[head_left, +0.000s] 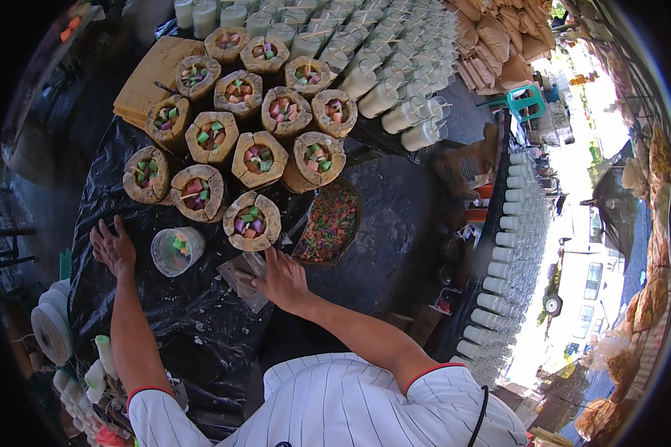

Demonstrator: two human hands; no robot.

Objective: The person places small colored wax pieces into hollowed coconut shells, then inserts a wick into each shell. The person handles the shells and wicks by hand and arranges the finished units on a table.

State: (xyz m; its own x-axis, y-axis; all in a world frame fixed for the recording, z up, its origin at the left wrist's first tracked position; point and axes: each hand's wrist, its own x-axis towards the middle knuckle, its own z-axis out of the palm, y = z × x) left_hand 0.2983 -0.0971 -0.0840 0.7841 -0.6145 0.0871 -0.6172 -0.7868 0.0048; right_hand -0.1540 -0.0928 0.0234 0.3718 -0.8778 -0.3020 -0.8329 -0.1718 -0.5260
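My left hand (pixel 114 249) lies with fingers spread on the black plastic sheet (pixel 101 190), holding nothing. Beside it stands a clear tumbler (pixel 177 252) with a few green and orange chunks inside. My right hand (pixel 285 283) is at the lower side of the nearest tan, rough-walled mould (pixel 236 235); its index finger reaches toward the mould's edge and its thumb is apart. Whether it touches the mould is unclear. That mould contains purple, green and pink chunks. Several similar filled moulds (pixel 244 173) stand behind it in rows. A flat greyish piece (pixel 240 279) lies beside my right thumb.
A tub of small coloured chunks (pixel 300 249) sits right of the moulds. Tan boards (pixel 153 74) are stacked at the far left. Glasses of white wax (pixel 384 97) crowd the back, and more white-filled glasses (pixel 496 283) line the right. White spools (pixel 51 328) stand at lower left.
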